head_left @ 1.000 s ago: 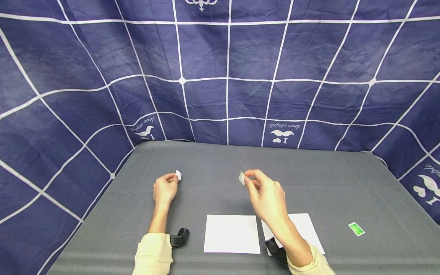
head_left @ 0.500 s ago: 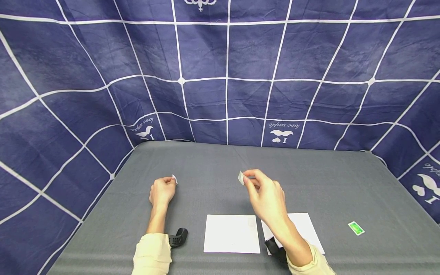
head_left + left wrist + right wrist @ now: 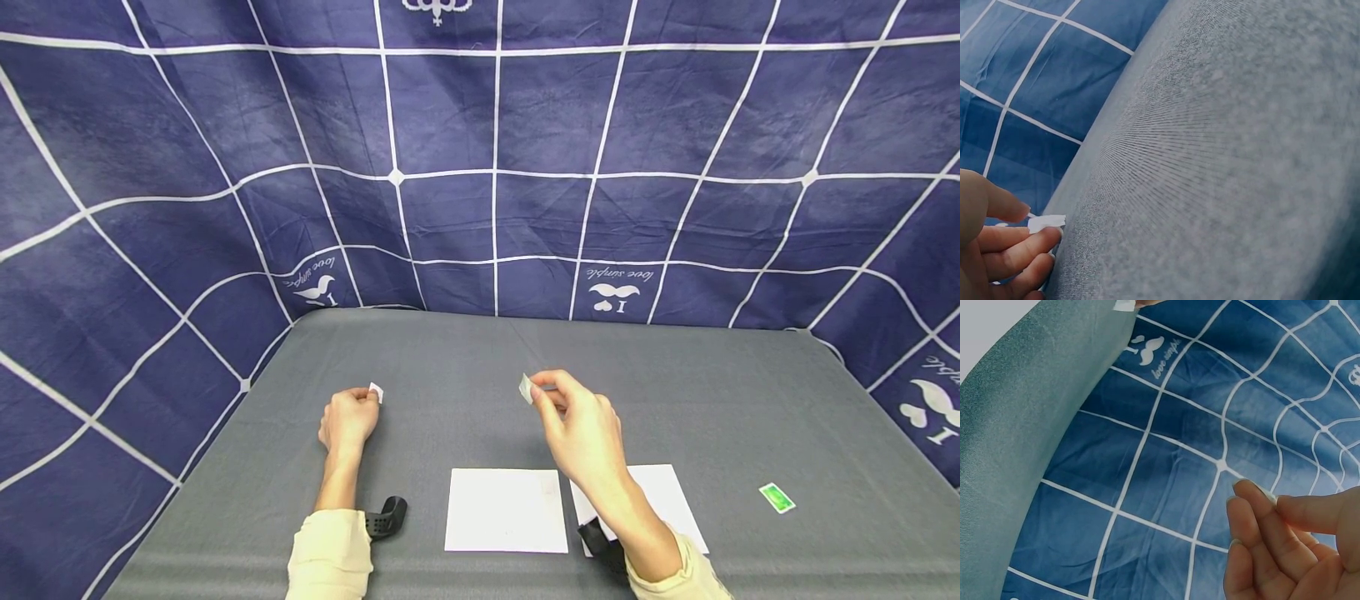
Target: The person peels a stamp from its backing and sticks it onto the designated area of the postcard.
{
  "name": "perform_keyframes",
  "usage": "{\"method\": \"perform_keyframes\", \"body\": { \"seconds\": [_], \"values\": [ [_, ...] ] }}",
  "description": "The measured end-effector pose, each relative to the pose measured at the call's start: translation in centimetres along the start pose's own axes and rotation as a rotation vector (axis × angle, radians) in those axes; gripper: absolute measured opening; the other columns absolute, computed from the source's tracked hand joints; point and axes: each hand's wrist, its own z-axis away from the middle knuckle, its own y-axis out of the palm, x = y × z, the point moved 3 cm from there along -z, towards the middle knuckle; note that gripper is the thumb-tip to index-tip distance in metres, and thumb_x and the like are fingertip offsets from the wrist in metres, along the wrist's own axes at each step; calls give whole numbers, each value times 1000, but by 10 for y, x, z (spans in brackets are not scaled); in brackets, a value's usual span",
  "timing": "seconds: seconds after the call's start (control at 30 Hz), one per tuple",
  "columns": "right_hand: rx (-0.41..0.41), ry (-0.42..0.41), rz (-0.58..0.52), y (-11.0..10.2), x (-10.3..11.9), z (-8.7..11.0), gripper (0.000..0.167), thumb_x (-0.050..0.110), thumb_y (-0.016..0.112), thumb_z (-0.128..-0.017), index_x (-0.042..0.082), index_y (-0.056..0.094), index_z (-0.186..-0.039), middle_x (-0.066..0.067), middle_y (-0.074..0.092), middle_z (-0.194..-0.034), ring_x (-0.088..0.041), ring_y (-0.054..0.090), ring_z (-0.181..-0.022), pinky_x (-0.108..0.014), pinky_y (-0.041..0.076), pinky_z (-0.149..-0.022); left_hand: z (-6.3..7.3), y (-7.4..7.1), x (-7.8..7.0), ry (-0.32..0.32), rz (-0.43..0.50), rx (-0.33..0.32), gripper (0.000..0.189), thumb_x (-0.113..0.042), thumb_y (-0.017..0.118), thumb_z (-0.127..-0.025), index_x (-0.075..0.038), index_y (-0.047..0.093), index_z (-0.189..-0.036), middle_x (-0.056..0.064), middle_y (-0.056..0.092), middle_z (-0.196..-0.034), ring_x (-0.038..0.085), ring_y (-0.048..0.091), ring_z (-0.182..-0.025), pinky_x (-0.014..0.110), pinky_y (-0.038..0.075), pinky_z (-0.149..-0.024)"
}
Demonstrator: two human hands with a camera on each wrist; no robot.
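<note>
My left hand [image 3: 348, 421] is over the left part of the grey table, pinching a small white piece of paper [image 3: 377, 392] by its edge. In the left wrist view that paper [image 3: 1047, 222] sits at the tips of the thumb and fingers. Across from it, my right hand [image 3: 588, 425] is raised above the table's middle and pinches a small pale, slightly bent piece [image 3: 527, 388] between thumb and forefinger. The right wrist view shows only a thin edge of this pale piece [image 3: 1266, 494]. Whether either piece is a sticker or its backing I cannot tell.
A blank-looking white sheet [image 3: 506, 510] lies near the table's front. Beside it, a second white sheet [image 3: 667, 496] is partly covered by the right forearm. A small green card with a white border [image 3: 777, 498] lies to the right. Blue gridded cloth [image 3: 551, 217] hangs behind the table.
My left hand has moved a little to the left and slightly nearer, still pinching the white paper, which has turned in its fingers. The right hand has stayed almost still.
</note>
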Motion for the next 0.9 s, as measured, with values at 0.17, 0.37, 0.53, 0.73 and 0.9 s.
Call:
{"method": "perform_keyframes", "body": {
  "seconds": [0.17, 0.37, 0.53, 0.73, 0.9],
  "values": [
    [4, 11, 2, 0, -1, 1, 8, 15, 66, -90, 17, 69, -98, 5, 72, -80, -12, 69, -74, -42, 46, -59, 1, 0, 1, -7, -15, -18, 30, -23, 50, -91, -7, 73, -102, 18, 67, -106, 44, 59, -96, 56, 41, -76],
    [9, 15, 6, 0, -1, 0, 8, 16, 66, -90, 18, 69, -98, 6, 72, -81, -13, 69, -75, -44, 47, -62, 1, -2, 2, -4, -32, -57, 28, -23, 50, -89, -9, 74, -96, 19, 68, -103, 46, 60, -93, 56, 42, -73],
    [15, 18, 10, 1, -2, 0, 8, 16, 66, -90, 18, 69, -97, 6, 72, -81, -12, 69, -75, -44, 46, -61, 1, -3, 3, -12, -25, -48, 28, -24, 52, -89, -9, 72, -101, 16, 69, -103, 45, 59, -96, 56, 41, -75],
    [14, 18, 17, 1, -3, 0, 8, 16, 67, -90, 18, 69, -97, 6, 72, -81, -12, 68, -74, -44, 46, -61, 2, -1, -4, 34, 14, -15, 30, -21, 55, -91, -7, 66, -115, 13, 70, -100, 41, 60, -97, 56, 40, -79],
    [5, 10, 20, 1, -4, 0, 8, 16, 68, -89, 17, 69, -97, 6, 72, -81, -11, 68, -73, -44, 46, -61, 6, 3, -19, 150, 102, 32, 31, -21, 57, -93, -5, 64, -119, 13, 69, -100, 33, 64, -87, 51, 44, -75]
  ]
}}
